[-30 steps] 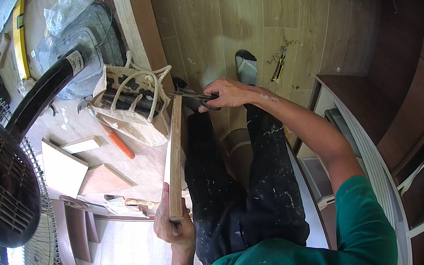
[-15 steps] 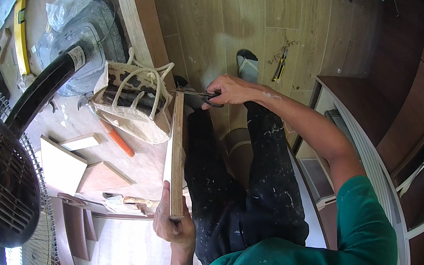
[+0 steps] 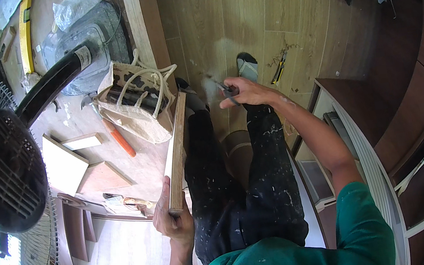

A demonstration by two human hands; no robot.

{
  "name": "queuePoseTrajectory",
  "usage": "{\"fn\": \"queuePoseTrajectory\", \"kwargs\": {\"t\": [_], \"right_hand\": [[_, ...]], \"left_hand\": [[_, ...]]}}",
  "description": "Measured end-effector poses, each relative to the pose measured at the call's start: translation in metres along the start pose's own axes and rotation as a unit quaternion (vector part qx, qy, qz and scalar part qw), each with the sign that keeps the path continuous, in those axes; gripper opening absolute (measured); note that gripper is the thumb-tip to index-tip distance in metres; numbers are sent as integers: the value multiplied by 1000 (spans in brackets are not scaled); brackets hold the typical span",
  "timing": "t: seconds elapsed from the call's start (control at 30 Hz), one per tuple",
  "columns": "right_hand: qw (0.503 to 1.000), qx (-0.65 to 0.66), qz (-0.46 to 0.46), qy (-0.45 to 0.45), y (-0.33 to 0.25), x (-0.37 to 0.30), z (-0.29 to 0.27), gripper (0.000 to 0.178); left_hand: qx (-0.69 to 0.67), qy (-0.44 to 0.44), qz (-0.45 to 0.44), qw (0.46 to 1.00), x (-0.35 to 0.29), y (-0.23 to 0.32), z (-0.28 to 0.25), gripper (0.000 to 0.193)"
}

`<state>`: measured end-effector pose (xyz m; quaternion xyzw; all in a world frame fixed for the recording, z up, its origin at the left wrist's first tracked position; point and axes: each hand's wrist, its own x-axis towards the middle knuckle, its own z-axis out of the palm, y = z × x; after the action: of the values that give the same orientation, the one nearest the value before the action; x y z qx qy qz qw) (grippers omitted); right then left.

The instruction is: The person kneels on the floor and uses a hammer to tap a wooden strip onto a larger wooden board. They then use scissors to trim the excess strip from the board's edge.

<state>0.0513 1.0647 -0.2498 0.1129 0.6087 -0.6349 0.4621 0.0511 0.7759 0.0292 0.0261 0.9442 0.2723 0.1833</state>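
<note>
My left hand (image 3: 173, 223) is closed round the near end of a narrow wooden board (image 3: 177, 162), thumb along its left side. The board stands on edge beside my left thigh, its raw edge facing up and its left face pale. My right hand (image 3: 247, 92) grips a pair of scissors (image 3: 230, 91) by the dark handles, to the right of the board's far end and apart from it. The scissor blades point left and are smeared by motion. A canvas tote bag (image 3: 138, 119) with dark items in it sits just left of the board's far end.
A hammer with an orange handle (image 3: 120, 140) and board offcuts (image 3: 65, 160) lie on the left worktop. A black pedestal fan (image 3: 3, 169) stands beyond them. Pliers (image 3: 279, 67) lie on the wooden floor, and brown cabinet panels (image 3: 350, 106) stand at right.
My right hand has drawn the scissors to the right, away from the board's far end. My left hand keeps its grip on the board. The fan head has turned slightly.
</note>
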Motion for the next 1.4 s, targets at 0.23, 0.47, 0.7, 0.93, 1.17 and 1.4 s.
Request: {"fn": "queuePoseTrajectory", "kwargs": {"t": [0.23,0.47,0.7,0.93,1.17,1.4], "right_hand": [[960,235,144,54,-6,-24,12,60],[880,434,185,-47,-20,-46,58,64],[949,299,96,-8,-26,-128,117,57],[866,483,69,-104,-109,-238,115,65],[993,81,-70,49,-153,-270,130,71],[972,-174,-157,-4,-305,-307,188,76]], "left_hand": [[-51,16,-10,999,4,-2,-2,45],[-18,39,-59,997,20,16,-13,46],[-13,27,-74,997,-10,9,-35,31],[-57,55,-61,995,-81,14,-90,30],[-108,76,-52,990,-149,3,-119,33],[-153,115,-8,982,-181,4,-117,43]]}}
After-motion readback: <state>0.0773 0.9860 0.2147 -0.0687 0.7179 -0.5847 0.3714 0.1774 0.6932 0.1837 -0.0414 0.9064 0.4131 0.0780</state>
